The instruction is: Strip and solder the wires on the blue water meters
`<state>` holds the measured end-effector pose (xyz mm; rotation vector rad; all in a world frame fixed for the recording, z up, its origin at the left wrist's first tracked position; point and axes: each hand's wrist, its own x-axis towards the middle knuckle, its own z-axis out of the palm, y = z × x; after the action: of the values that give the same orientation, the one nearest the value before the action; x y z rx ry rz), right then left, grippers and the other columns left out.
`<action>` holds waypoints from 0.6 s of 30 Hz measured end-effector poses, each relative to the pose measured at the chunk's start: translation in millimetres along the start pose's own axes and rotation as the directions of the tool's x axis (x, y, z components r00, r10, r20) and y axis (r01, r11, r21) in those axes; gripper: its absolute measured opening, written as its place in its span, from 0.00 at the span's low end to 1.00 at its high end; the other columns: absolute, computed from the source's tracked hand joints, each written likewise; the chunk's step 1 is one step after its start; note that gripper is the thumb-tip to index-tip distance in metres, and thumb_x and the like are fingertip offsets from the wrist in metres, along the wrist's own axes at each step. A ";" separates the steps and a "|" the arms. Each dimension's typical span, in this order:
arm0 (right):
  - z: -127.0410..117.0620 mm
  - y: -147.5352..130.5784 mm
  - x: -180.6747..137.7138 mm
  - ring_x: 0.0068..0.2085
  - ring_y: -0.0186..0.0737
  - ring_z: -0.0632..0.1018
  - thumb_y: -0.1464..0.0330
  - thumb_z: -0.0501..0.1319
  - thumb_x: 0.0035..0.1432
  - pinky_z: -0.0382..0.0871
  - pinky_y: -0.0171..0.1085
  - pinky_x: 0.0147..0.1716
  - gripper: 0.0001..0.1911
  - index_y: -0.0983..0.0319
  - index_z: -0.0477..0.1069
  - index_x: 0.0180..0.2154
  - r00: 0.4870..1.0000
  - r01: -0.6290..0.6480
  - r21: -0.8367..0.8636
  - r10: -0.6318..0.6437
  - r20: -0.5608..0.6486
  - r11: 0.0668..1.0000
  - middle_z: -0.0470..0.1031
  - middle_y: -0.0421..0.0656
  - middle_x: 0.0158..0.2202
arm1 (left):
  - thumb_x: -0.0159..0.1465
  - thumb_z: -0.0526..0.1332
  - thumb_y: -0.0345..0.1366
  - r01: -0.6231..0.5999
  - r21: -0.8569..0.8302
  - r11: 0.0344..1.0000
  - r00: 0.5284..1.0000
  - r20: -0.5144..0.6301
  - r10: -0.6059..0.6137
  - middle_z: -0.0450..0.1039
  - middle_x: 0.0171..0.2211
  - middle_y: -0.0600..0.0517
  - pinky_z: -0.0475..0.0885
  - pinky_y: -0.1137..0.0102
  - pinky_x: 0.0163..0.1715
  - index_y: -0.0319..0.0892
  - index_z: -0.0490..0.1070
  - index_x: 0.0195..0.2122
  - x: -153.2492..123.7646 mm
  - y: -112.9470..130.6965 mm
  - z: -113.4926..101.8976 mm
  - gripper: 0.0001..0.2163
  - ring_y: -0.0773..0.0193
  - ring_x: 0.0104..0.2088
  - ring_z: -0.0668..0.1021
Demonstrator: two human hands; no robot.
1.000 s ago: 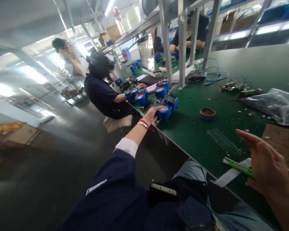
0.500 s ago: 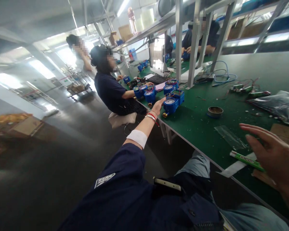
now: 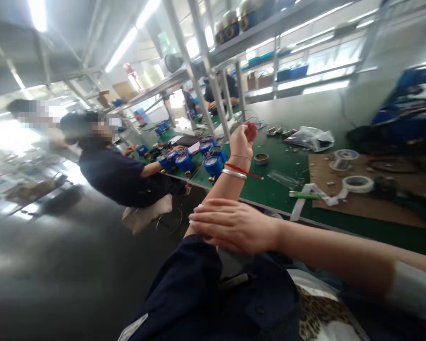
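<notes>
My left hand (image 3: 242,143) is raised above the green bench top (image 3: 239,189), its fingers curled in and nothing visible in them. A red cord and a silver bangle (image 3: 234,173) circle that wrist. My right hand (image 3: 234,225) lies flat across my left forearm (image 3: 222,189), fingers stretched out side by side, covering the spot where a white band sat. Just left of my left wrist, a blue meter (image 3: 213,164) with a round dial and brass fitting stands on the bench, apart from the hand.
More blue meters (image 3: 183,162) stand near a seated co-worker (image 3: 108,166) at left. To the right are a round tin (image 3: 261,159), a clear bag (image 3: 310,138), a green-and-white stick-like item (image 3: 304,195), a white tape roll (image 3: 358,183), a wire spool (image 3: 344,160) and cardboard (image 3: 321,166).
My left hand has left the blue meter and lifted, with its fingers curling. My right hand has come from the bench's right side onto my left forearm. The view has swung right.
</notes>
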<state>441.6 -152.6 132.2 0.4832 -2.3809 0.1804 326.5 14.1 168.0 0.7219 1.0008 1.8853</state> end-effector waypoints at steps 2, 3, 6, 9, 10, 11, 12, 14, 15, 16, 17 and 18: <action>24.6 0.0 4.5 0.62 0.43 0.64 0.64 0.46 0.69 0.52 0.43 0.65 0.23 0.72 0.65 0.57 0.998 -0.065 -0.189 0.065 -0.007 0.980 0.68 0.49 0.58 | 0.66 0.46 0.26 0.135 -0.005 0.991 0.983 0.124 -0.134 0.74 0.43 0.40 0.69 0.68 0.46 0.30 0.67 0.44 -21.2 -24.5 43.6 0.12 0.67 0.42 0.78; 34.4 1.7 1.1 0.62 0.43 0.64 0.64 0.46 0.69 0.52 0.43 0.65 0.23 0.72 0.66 0.56 0.995 -0.096 -0.258 0.095 -0.017 0.961 0.69 0.49 0.57 | 0.65 0.46 0.25 0.174 0.001 0.985 0.971 0.166 -0.172 0.74 0.43 0.39 0.69 0.68 0.46 0.30 0.67 0.44 -30.8 -34.7 57.6 0.12 0.67 0.42 0.77; 53.2 5.9 -16.6 0.60 0.42 0.66 0.62 0.46 0.69 0.51 0.41 0.64 0.23 0.70 0.68 0.54 0.991 -0.136 -0.403 0.118 -0.069 0.905 0.69 0.47 0.57 | 0.64 0.48 0.24 0.256 0.012 0.967 0.939 0.233 -0.251 0.74 0.43 0.40 0.69 0.70 0.47 0.33 0.67 0.43 -46.7 -54.7 70.9 0.11 0.68 0.40 0.77; 60.2 7.4 -22.9 0.59 0.41 0.66 0.59 0.46 0.69 0.52 0.41 0.64 0.24 0.67 0.69 0.54 0.991 -0.121 -0.455 0.085 -0.100 0.882 0.70 0.46 0.57 | 0.62 0.52 0.25 0.292 0.023 0.956 0.927 0.240 -0.289 0.75 0.38 0.46 0.70 0.71 0.46 0.36 0.68 0.40 -43.5 -63.1 55.7 0.09 0.69 0.38 0.77; 60.0 7.6 -20.7 0.59 0.40 0.67 0.58 0.46 0.69 0.52 0.40 0.64 0.24 0.67 0.69 0.54 0.992 -0.119 -0.453 0.085 -0.095 0.883 0.70 0.45 0.57 | 0.61 0.52 0.25 0.302 0.030 0.953 0.926 0.229 -0.300 0.74 0.35 0.48 0.71 0.71 0.45 0.37 0.68 0.38 -40.2 -65.0 48.1 0.08 0.69 0.36 0.77; 58.4 7.8 -16.9 0.59 0.39 0.67 0.57 0.45 0.69 0.53 0.40 0.63 0.25 0.66 0.68 0.54 0.992 -0.120 -0.442 0.090 -0.088 0.889 0.70 0.44 0.57 | 0.61 0.53 0.25 0.309 0.038 0.950 0.927 0.212 -0.310 0.74 0.33 0.49 0.71 0.72 0.44 0.38 0.68 0.37 -36.7 -67.0 40.6 0.07 0.70 0.34 0.77; 55.5 7.8 -12.1 0.58 0.38 0.68 0.57 0.45 0.70 0.53 0.40 0.63 0.25 0.66 0.68 0.55 0.991 -0.128 -0.423 0.103 -0.080 0.897 0.70 0.43 0.57 | 0.60 0.53 0.25 0.317 0.049 0.947 0.928 0.191 -0.321 0.73 0.31 0.50 0.71 0.72 0.43 0.38 0.67 0.36 -33.4 -69.2 33.9 0.07 0.71 0.33 0.77; 46.9 7.9 -2.5 0.58 0.37 0.67 0.56 0.43 0.70 0.50 0.42 0.64 0.26 0.65 0.66 0.56 0.990 -0.141 -0.387 0.127 -0.062 0.911 0.68 0.42 0.58 | 0.58 0.53 0.25 0.325 0.077 0.943 0.931 0.149 -0.333 0.72 0.28 0.52 0.72 0.73 0.41 0.39 0.67 0.35 -28.8 -74.5 25.3 0.07 0.72 0.29 0.76; 42.2 8.3 1.2 0.58 0.37 0.67 0.56 0.43 0.70 0.49 0.43 0.65 0.26 0.66 0.66 0.56 0.990 -0.144 -0.377 0.133 -0.054 0.915 0.68 0.42 0.58 | 0.57 0.53 0.25 0.326 0.094 0.941 0.933 0.132 -0.336 0.71 0.27 0.53 0.72 0.73 0.40 0.39 0.67 0.35 -27.8 -77.6 24.1 0.07 0.72 0.28 0.76; 38.0 9.0 3.9 0.58 0.37 0.67 0.56 0.43 0.70 0.48 0.44 0.65 0.27 0.66 0.66 0.56 0.990 -0.141 -0.374 0.135 -0.044 0.917 0.69 0.43 0.57 | 0.57 0.53 0.25 0.323 0.114 0.939 0.934 0.121 -0.336 0.71 0.26 0.53 0.72 0.73 0.39 0.39 0.66 0.34 -27.7 -80.9 25.0 0.06 0.72 0.28 0.76; 34.5 10.1 5.3 0.58 0.38 0.67 0.57 0.43 0.70 0.49 0.43 0.64 0.27 0.67 0.67 0.55 0.990 -0.137 -0.375 0.135 -0.030 0.917 0.70 0.43 0.56 | 0.57 0.54 0.25 0.318 0.135 0.938 0.935 0.119 -0.334 0.71 0.26 0.53 0.72 0.73 0.39 0.39 0.66 0.34 -28.3 -84.3 27.8 0.06 0.72 0.28 0.76; 31.7 11.2 5.5 0.57 0.39 0.69 0.57 0.43 0.70 0.51 0.42 0.63 0.27 0.67 0.68 0.54 0.991 -0.131 -0.378 0.136 -0.014 0.917 0.71 0.44 0.55 | 0.56 0.54 0.25 0.311 0.160 0.937 0.935 0.125 -0.332 0.71 0.27 0.53 0.72 0.72 0.40 0.39 0.67 0.34 -29.5 -87.6 31.9 0.06 0.72 0.28 0.76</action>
<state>414.2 -152.0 112.0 0.1383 -2.3832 -0.2222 401.7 26.6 106.7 0.7196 1.0874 1.4680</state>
